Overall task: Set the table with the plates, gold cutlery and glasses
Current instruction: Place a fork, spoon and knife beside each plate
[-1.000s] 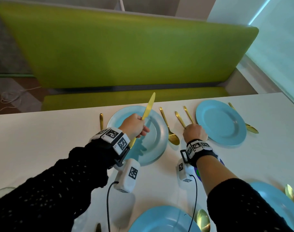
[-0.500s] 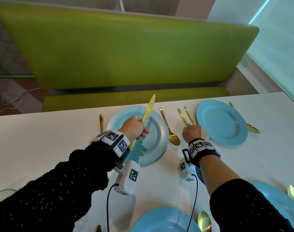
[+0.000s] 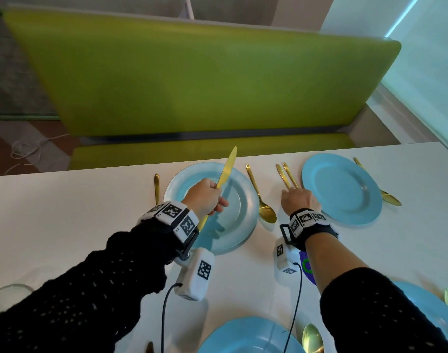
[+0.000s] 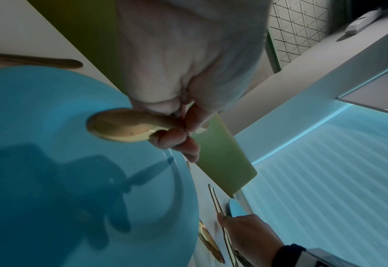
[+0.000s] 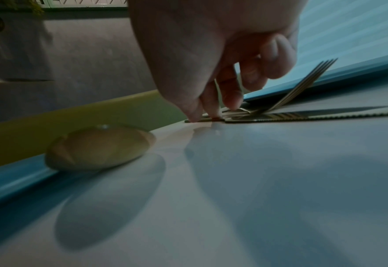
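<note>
Compared with the frame a second earlier, I see the right hand (image 3: pixel 298 200) has slid a little farther out along the pair of gold pieces beside the far right plate (image 3: pixel 341 188), while the left hand (image 3: pixel 205 198) has barely shifted. The left hand's fingers are curled round the handle of a gold knife (image 3: pixel 226 168), blade raised and angled out over the far left plate (image 3: pixel 210 207); the left wrist view shows the rounded handle end jutting from the fist above the blue rim. In the right wrist view, the fingertips (image 5: pixel 231 101) of the right hand press down on a fork (image 5: pixel 302 84) and a serrated knife (image 5: pixel 314 115) lying crossed on the white table (image 3: pixel 65 212), the fork's tines tilted up against the plate edge; the fingers bear down on both and appear to close round neither. A gold spoon (image 3: pixel 261 200) lies between the two hands, just beside the left plate. I judge the main risk to be at the right hand: pressure on overlapped pieces could make the fork pivot or skid under the plate rim and knock the setting askew. A second risk is the raised knife, held low on its handle, which could tip and strike the plate if the grasp loosens while attention is on the other hand.
</note>
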### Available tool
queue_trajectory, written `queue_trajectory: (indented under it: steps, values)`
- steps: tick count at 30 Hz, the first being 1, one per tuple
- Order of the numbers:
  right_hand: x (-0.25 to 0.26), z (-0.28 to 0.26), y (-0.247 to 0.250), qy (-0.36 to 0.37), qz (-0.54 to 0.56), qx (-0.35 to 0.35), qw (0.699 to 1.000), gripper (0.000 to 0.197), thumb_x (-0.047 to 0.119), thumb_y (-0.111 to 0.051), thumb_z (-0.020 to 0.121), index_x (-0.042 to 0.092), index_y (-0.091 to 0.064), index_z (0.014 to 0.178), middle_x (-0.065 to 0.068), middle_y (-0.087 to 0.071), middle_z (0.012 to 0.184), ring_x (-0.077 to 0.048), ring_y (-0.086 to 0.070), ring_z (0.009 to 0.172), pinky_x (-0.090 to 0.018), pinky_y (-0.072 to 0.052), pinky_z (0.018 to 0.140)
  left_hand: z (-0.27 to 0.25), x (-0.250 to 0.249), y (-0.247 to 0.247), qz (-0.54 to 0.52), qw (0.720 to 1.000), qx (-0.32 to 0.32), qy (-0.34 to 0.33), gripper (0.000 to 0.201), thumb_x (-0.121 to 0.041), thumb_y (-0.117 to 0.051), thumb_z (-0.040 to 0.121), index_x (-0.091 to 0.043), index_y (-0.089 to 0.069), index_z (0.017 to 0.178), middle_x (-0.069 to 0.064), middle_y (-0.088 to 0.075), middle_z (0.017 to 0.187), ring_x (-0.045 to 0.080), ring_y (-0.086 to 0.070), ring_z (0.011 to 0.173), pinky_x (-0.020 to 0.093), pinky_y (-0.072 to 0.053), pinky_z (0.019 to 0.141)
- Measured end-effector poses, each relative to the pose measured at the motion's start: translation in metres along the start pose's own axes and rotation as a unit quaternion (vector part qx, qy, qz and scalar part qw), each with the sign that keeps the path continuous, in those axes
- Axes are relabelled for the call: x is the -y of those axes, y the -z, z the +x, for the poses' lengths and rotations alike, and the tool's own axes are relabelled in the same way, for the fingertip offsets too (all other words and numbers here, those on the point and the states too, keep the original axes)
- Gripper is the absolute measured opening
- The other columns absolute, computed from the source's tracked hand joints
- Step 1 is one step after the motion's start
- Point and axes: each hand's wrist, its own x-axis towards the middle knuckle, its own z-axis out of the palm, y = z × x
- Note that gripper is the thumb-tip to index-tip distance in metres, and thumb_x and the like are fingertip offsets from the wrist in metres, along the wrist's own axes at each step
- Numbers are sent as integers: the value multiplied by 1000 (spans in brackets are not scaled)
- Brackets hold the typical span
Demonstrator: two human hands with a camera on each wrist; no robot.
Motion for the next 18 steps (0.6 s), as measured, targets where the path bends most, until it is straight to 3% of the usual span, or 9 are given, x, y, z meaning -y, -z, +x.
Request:
queue_trajectory:
  steps: [9, 13, 18]
  values:
    - [-4, -3, 3, 17, -8, 22, 1000, 43, 42, -34, 97, 14, -54, 123, -15, -61, 116, -32, -58, 107, -37, -46, 86, -7, -1, -5, 5, 1000, -5, 8, 14, -16, -36, 100, -11, -48, 106, 3, -64, 76, 12, -50, 58, 23, -40, 57]
    - [-5, -13, 11, 39, 22, -1, 999, 43, 43, -35, 97, 19, -47, 131, -16, -60, 118, -34, -56, 110, -40, -46, 87, -14, 2, -8, 0, 1000, -10, 10, 14, -14, -36, 99, -10, -48, 106, 4, -63, 75, 13, -50, 58, 23, -39, 55]
    - [-2, -46, 40, 100, 61, -21, 993, 34, 34, -47, 95, 20, -61, 122, -9, -62, 124, -28, -58, 113, -36, -47, 91, -32, 9, -13, -14, 999, -21, 20, 12, -11, -44, 96, -10, -55, 90, 6, -58, 72, 17, -51, 61, 26, -45, 58]
